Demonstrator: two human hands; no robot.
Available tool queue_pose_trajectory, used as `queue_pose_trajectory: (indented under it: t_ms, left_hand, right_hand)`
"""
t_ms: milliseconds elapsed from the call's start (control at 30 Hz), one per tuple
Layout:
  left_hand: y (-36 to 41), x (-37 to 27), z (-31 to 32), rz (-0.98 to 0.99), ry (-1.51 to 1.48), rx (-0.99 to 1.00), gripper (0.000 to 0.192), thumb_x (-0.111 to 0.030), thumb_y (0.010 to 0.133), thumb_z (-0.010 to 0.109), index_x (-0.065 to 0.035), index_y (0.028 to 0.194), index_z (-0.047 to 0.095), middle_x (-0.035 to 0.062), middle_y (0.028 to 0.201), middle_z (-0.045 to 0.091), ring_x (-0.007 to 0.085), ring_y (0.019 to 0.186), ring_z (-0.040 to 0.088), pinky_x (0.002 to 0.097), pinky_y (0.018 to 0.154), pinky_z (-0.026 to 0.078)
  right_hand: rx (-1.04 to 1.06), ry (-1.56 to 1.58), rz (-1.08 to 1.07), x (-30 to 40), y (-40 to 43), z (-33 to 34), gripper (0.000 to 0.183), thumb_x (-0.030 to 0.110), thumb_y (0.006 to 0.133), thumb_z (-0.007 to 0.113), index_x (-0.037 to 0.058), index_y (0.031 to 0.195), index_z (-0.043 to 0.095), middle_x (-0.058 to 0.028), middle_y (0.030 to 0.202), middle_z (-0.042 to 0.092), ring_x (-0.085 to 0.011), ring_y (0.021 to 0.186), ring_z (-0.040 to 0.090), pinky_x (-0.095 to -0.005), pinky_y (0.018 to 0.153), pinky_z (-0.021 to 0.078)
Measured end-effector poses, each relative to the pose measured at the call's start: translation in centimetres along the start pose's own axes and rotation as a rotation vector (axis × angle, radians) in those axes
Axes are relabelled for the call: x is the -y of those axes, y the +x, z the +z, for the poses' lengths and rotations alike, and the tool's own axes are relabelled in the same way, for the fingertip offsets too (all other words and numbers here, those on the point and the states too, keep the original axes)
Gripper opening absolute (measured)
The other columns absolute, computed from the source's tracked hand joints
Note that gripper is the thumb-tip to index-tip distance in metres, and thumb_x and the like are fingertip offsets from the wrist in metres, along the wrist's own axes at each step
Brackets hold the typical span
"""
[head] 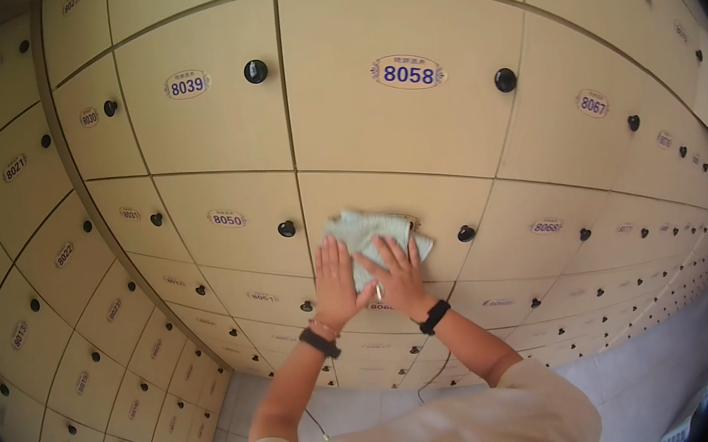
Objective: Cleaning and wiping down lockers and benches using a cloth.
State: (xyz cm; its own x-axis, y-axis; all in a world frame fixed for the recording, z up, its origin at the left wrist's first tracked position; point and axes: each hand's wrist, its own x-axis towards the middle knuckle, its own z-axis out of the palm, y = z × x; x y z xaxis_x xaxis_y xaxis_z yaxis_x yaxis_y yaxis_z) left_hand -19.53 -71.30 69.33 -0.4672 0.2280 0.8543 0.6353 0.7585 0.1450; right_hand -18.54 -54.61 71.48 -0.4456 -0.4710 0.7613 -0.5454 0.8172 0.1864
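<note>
A pale green cloth (362, 230) lies bunched and folded against a cream locker door (438, 201). My left hand (335, 286) is laid flat at the cloth's left edge, fingers straight and close together, thumb out to the side. Spread over the cloth's middle and right, my right hand (400, 275) presses it with fingers apart; a ring shows on it. The cloth partly covers the door's oval number label (415, 221). To the right of my right hand sits the door's round black knob (465, 234). Both wrists wear dark bands.
Rows of similar locker doors (210, 132) with black knobs surround this one. Another locker bank (42, 272) meets them at a corner on the left. Below is a grey tiled floor (350, 404), with a thin dark cord (436, 373) hanging near my right arm.
</note>
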Motion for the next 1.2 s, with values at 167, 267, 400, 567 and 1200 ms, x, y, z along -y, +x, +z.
queue_pose_trajectory:
  t_ms: [167, 267, 400, 567, 1200]
  left_hand:
    - [12.7, -1.7, -5.8, 0.126, -0.021, -0.186, 0.086, -0.039, 0.080, 0.061, 0.0029, 0.145, 0.023, 0.0259, 0.150, 0.024, 0.0409, 0.140, 0.020, 0.0526, 0.113, 0.014]
    - [20.6, -3.1, -8.9, 0.156, -0.050, -0.315, 0.082, -0.036, 0.079, 0.063, -0.0026, 0.146, 0.028, 0.0237, 0.148, 0.030, 0.0387, 0.139, 0.026, 0.0522, 0.112, 0.018]
    - [29.5, -4.2, -13.6, 0.301, 0.051, -0.566, 0.060, -0.029, 0.082, 0.061, 0.0018, 0.132, 0.045, 0.0244, 0.135, 0.046, 0.0387, 0.127, 0.042, 0.0480, 0.106, 0.032]
    - [34.3, -3.7, -13.8, 0.349, -0.083, -0.525, 0.066, -0.033, 0.083, 0.061, 0.0070, 0.132, 0.042, 0.0285, 0.135, 0.044, 0.0415, 0.125, 0.042, 0.0421, 0.106, 0.033]
    - [8.5, -4.3, -1.2, 0.200, 0.045, -0.002, 0.080, -0.042, 0.081, 0.055, -0.0003, 0.143, 0.030, 0.0240, 0.150, 0.025, 0.0405, 0.141, 0.019, 0.0566, 0.113, 0.010]
  right_hand:
    - [-0.205, 0.036, 0.043, -1.8, 10.8, -8.7, 0.062, 0.013, 0.074, 0.061, 0.0229, 0.134, 0.052, -0.0131, 0.148, 0.035, -0.0320, 0.136, 0.032, -0.0564, 0.111, 0.0170]
    - [-0.340, 0.029, -0.003, -3.8, 17.3, -13.2, 0.060, 0.011, 0.071, 0.064, 0.0217, 0.129, 0.056, -0.0125, 0.149, 0.034, -0.0328, 0.138, 0.029, -0.0554, 0.111, 0.0173]
    - [-0.530, -0.078, -0.108, -6.3, 25.3, -17.2, 0.048, 0.022, 0.078, 0.062, 0.0126, 0.125, 0.056, -0.0181, 0.138, 0.046, -0.0341, 0.132, 0.036, -0.0477, 0.110, 0.0245]
    - [-0.562, -0.027, -0.223, -9.3, 28.1, -18.4, 0.059, 0.011, 0.068, 0.065, 0.0109, 0.127, 0.055, -0.0200, 0.142, 0.040, -0.0352, 0.134, 0.033, -0.0449, 0.110, 0.0245]
    - [-0.145, -0.033, 0.300, -2.0, 1.2, -3.0, 0.059, 0.015, 0.079, 0.060, 0.0245, 0.136, 0.049, -0.0152, 0.151, 0.027, -0.0351, 0.140, 0.019, -0.0620, 0.107, 0.0149]
